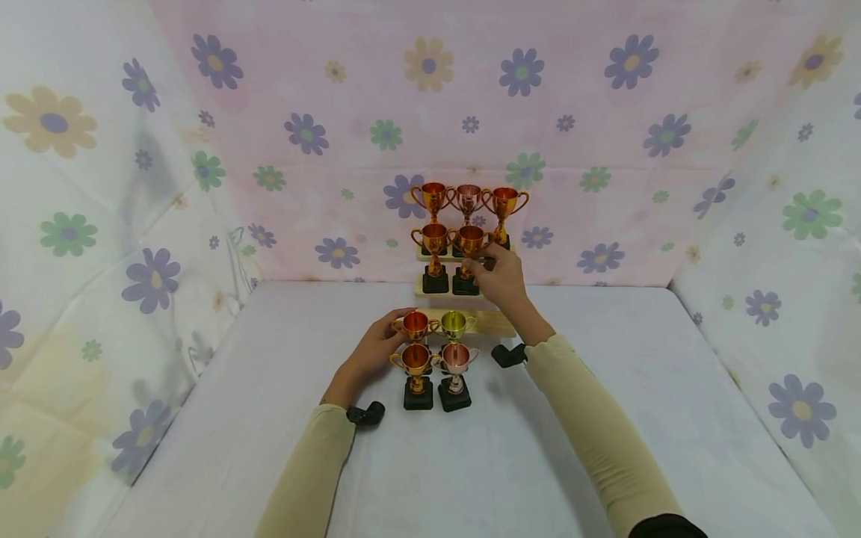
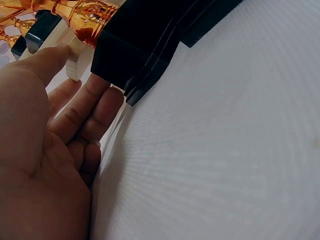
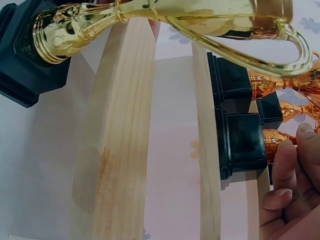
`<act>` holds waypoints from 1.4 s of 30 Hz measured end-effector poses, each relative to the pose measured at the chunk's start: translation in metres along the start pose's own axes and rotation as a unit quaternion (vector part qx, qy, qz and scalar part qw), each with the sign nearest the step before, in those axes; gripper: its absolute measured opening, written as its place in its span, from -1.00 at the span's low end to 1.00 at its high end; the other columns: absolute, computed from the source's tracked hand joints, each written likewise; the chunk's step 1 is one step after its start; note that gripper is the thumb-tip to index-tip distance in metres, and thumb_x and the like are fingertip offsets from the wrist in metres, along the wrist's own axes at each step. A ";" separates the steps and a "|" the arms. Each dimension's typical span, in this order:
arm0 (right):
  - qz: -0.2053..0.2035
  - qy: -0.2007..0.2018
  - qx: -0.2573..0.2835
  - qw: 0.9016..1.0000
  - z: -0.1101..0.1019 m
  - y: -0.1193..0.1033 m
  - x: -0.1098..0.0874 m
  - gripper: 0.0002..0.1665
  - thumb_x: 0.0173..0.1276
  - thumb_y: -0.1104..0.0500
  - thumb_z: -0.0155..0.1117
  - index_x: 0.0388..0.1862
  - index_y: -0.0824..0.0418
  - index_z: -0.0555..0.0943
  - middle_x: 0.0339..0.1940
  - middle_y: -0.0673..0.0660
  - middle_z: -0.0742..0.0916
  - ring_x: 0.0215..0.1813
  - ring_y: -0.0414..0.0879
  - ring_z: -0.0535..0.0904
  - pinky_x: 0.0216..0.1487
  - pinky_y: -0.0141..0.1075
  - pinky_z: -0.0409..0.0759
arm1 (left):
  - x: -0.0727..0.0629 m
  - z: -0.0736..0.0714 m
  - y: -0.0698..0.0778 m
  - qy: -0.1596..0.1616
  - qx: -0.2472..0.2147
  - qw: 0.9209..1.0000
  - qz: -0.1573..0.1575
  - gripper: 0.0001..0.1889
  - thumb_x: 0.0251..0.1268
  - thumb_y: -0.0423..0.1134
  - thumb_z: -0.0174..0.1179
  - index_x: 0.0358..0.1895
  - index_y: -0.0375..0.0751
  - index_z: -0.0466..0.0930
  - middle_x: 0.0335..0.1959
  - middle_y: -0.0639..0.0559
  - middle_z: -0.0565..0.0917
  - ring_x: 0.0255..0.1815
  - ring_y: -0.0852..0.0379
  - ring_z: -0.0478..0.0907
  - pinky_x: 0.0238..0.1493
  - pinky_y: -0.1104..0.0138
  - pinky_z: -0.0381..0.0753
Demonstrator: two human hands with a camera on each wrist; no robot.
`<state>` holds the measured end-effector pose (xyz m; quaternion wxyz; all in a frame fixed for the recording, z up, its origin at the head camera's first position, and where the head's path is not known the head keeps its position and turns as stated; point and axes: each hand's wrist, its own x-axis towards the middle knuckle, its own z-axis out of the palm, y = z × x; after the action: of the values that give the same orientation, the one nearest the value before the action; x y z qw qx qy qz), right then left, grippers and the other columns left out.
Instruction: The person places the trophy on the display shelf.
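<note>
My right hand (image 1: 501, 276) pinches the stem of a bronze-coloured trophy (image 1: 469, 240) on the middle step of a wooden stand (image 1: 494, 323). Its black base (image 3: 245, 142) sits on the board in the right wrist view. Beside it stands another bronze-coloured trophy (image 1: 434, 240). Low at the left, my left hand (image 1: 378, 345) holds the end of the stand's lowest board (image 2: 75, 62), thumb and fingers on either side of it. Next to that hand stands a red-cupped gold trophy (image 1: 415, 326), whose base hides some fingertips in the left wrist view.
Three trophies, including a pink one (image 1: 467, 198), line the top step. In front of the stand are a yellow-gold trophy (image 1: 454, 324), a bronze-coloured trophy (image 1: 417, 362) and a pink trophy (image 1: 457, 360), on a white tabletop (image 1: 605, 418). Flowered cloth (image 1: 565, 164) hangs behind.
</note>
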<state>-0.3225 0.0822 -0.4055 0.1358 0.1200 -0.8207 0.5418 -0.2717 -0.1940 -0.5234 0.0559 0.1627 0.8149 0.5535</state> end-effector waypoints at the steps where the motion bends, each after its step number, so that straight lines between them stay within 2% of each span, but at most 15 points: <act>1: 0.001 -0.001 0.004 1.000 0.000 0.000 0.000 -0.79 0.49 0.16 0.44 -0.02 0.27 0.76 -0.18 0.22 0.80 -0.37 0.30 0.71 -0.51 -0.31 0.57 | 0.000 0.000 0.000 0.001 0.001 1.000 -0.002 -0.51 0.67 -0.21 0.13 0.56 0.11 0.42 0.11 -0.07 0.74 0.06 -0.02 0.69 0.20 0.03 0.59; 7: 0.003 -0.010 0.022 1.000 0.000 0.002 -0.001 -0.77 0.51 0.18 0.42 0.02 0.30 0.73 -0.13 0.26 0.78 -0.31 0.40 0.71 -0.51 -0.33 0.56 | -0.001 0.001 0.001 0.006 0.002 1.000 -0.010 -0.50 0.66 -0.18 0.13 0.56 0.15 0.41 0.14 -0.06 0.73 0.07 -0.04 0.69 0.28 -0.08 0.57; 13: 0.003 -0.016 0.026 1.000 -0.001 0.002 -0.001 -0.79 0.53 0.19 0.40 0.01 0.29 0.72 -0.16 0.25 0.79 -0.33 0.36 0.71 -0.52 -0.33 0.52 | 0.000 0.001 0.001 0.007 0.000 1.000 -0.004 -0.51 0.65 -0.20 0.14 0.55 0.13 0.43 0.12 -0.07 0.74 0.07 -0.04 0.70 0.25 -0.05 0.57; 18: 0.002 -0.019 0.022 1.000 -0.001 0.002 -0.001 -0.78 0.54 0.19 0.39 0.04 0.30 0.72 -0.14 0.25 0.79 -0.32 0.32 0.72 -0.49 -0.33 0.56 | 0.000 0.001 0.001 0.005 0.002 1.000 -0.005 -0.51 0.66 -0.19 0.13 0.56 0.12 0.42 0.11 -0.06 0.75 0.06 -0.02 0.70 0.24 -0.03 0.58; 23: 0.005 -0.022 0.026 0.999 -0.002 0.002 -0.002 -0.79 0.54 0.21 0.37 0.04 0.31 0.71 -0.14 0.27 0.78 -0.27 0.40 0.70 -0.49 -0.33 0.56 | 0.000 0.001 0.001 0.003 0.006 1.000 -0.008 -0.50 0.67 -0.16 0.13 0.57 0.11 0.40 0.11 -0.06 0.75 0.07 -0.03 0.71 0.27 -0.07 0.58; 28: 0.005 -0.023 0.033 0.999 -0.002 0.004 -0.002 -0.80 0.55 0.20 0.37 0.03 0.29 0.71 -0.15 0.25 0.78 -0.29 0.39 0.70 -0.49 -0.32 0.54 | 0.000 0.001 0.001 0.006 0.007 1.000 -0.016 -0.49 0.66 -0.15 0.13 0.58 0.13 0.40 0.13 -0.05 0.74 0.08 -0.03 0.70 0.31 -0.10 0.56; 31: 0.001 -0.018 0.038 0.999 -0.001 0.005 -0.003 -0.77 0.55 0.20 0.37 0.06 0.30 0.71 -0.09 0.26 0.78 -0.30 0.38 0.71 -0.46 -0.33 0.57 | 0.000 0.001 0.002 0.008 0.006 1.000 -0.018 -0.50 0.66 -0.15 0.13 0.57 0.14 0.41 0.14 -0.05 0.74 0.09 -0.03 0.70 0.32 -0.11 0.55; 36: 0.002 -0.005 0.059 0.998 -0.002 0.008 -0.007 -0.68 0.52 0.14 0.41 0.14 0.26 0.70 0.03 0.22 0.77 -0.41 0.03 0.72 -0.37 -0.27 0.68 | -0.001 0.001 0.001 0.008 0.007 1.000 -0.013 -0.50 0.67 -0.15 0.13 0.56 0.14 0.42 0.09 -0.04 0.75 0.07 -0.01 0.71 0.29 -0.08 0.56; 38: 0.003 0.001 0.072 0.997 -0.003 0.008 -0.011 -0.64 0.52 0.11 0.42 0.19 0.23 0.69 0.06 0.19 0.76 -0.41 0.00 0.72 -0.36 -0.25 0.69 | -0.001 0.001 0.001 0.008 0.007 1.000 -0.012 -0.50 0.66 -0.15 0.13 0.56 0.14 0.42 0.09 -0.04 0.75 0.06 -0.01 0.70 0.27 -0.06 0.56; 42: -0.001 0.012 0.095 0.995 -0.006 0.009 -0.020 -0.54 0.52 0.08 0.42 0.29 0.21 0.61 0.12 0.17 0.73 -0.32 0.21 0.72 -0.33 -0.21 0.68 | -0.001 0.000 0.001 0.009 0.007 1.000 -0.010 -0.50 0.66 -0.17 0.13 0.57 0.14 0.42 0.08 -0.05 0.75 0.05 -0.02 0.70 0.24 -0.04 0.57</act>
<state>-0.3066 0.0924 -0.4176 0.1343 0.1268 -0.7640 0.6183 -0.2707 -0.1935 -0.5223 0.0532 0.1500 0.8206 0.5489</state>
